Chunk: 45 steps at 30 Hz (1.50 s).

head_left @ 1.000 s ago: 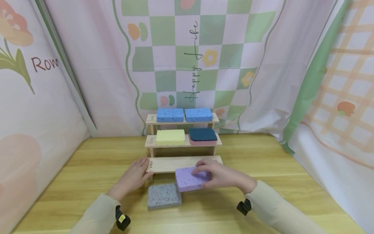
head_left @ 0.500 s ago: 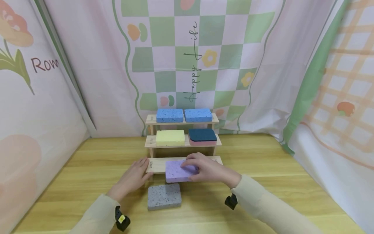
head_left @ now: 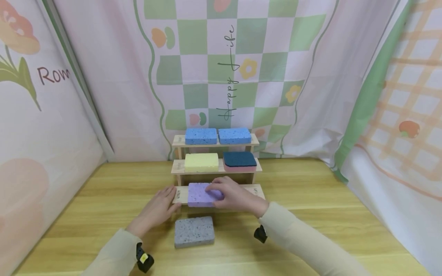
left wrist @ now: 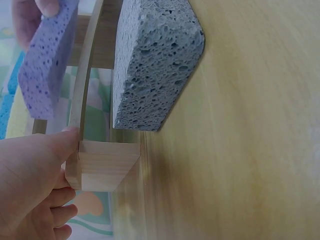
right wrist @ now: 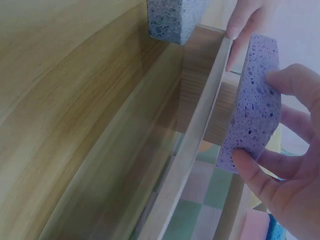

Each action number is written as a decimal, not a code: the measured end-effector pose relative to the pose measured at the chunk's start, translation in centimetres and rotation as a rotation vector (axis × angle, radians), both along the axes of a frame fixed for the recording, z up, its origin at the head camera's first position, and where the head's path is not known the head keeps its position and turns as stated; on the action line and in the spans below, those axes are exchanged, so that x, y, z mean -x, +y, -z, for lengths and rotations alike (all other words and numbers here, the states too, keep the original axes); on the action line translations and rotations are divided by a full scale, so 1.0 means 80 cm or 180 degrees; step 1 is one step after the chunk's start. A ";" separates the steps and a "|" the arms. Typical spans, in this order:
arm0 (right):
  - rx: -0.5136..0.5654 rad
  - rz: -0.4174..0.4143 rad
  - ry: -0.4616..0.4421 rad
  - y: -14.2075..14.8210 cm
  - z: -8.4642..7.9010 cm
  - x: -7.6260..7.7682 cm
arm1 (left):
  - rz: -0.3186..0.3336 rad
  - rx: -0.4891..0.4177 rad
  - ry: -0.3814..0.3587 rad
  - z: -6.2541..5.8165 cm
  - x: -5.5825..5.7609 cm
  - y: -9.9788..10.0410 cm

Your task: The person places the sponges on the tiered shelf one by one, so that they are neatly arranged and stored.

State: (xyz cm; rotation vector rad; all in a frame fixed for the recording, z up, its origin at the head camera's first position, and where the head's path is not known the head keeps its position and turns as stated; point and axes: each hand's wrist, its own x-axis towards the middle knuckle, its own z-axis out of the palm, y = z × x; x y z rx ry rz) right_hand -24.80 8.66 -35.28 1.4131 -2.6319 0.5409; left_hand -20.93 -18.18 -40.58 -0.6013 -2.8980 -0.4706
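Observation:
A three-tier wooden rack (head_left: 179,195) stands on the table. My left hand (head_left: 157,210) grips the left end of its lowest shelf, thumb at the front edge in the left wrist view. With thumb and fingers my right hand (head_left: 234,194) holds a purple sponge (head_left: 199,194) over the left-middle part of that shelf. A narrow gap shows between the purple sponge (right wrist: 252,107) and the shelf board (right wrist: 195,150) in the right wrist view. In front of the rack a grey sponge (head_left: 194,232) lies flat on the table.
Two blue sponges (head_left: 201,136) sit side by side on the top shelf. On the middle shelf are a yellow sponge (head_left: 202,162) and a pink sponge with a dark scouring top (head_left: 239,161). A patterned cloth (head_left: 221,69) hangs behind the wooden table (head_left: 297,184).
My right hand has carried the purple sponge left and away from me, from above the table beside the grey sponge to over the lowest shelf. The left hand has stayed on the rack.

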 end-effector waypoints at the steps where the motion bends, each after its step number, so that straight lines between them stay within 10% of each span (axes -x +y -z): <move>1: -0.0003 0.0006 0.0004 -0.002 0.001 0.001 | 0.0001 -0.0001 0.0003 0.000 0.000 0.000; 45: -0.0130 0.0229 -0.0244 -0.027 0.012 0.016 | -0.0010 0.0016 0.0017 0.002 0.001 -0.001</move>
